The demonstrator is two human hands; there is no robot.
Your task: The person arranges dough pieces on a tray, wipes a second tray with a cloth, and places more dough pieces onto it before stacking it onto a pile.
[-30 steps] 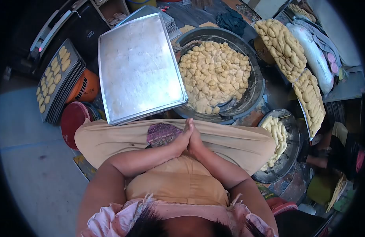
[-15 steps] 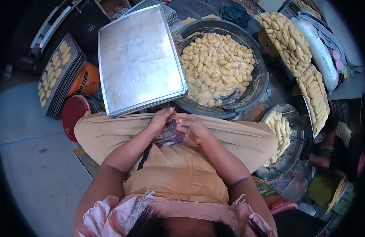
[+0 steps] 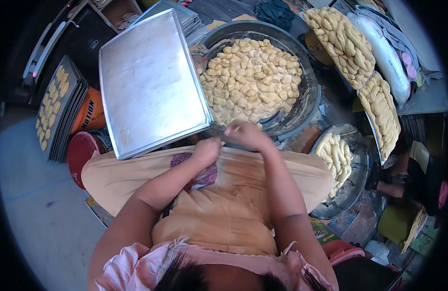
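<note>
In the head view, the person sits with knees spread under a tan cloth [image 3: 287,169], both arms reaching forward. The left forearm slants inward from an elbow held out to the side, and the left hand [image 3: 208,151] is over the lap, near the closest corner of a metal baking tray [image 3: 149,80]. Its fingers are folded in; whether they grip anything cannot be told. The right arm reaches further, its forearm angled up and inward from the elbow, so that the right hand [image 3: 248,135] overlaps the near edge of a large dark tub [image 3: 308,99]. That hand is blurred, its fingers loosely curled, and whether it holds something cannot be told. The two hands are close together, the right one farther from the body.

The tub, directly ahead, holds a broad heap of dough pieces [image 3: 253,80]. The tray is tilted to its left, bare on top. By the right knee, a smaller basin [image 3: 357,169] holds dough ropes [image 3: 334,157]; beyond it are two slabs of braided dough [image 3: 341,44].
</note>
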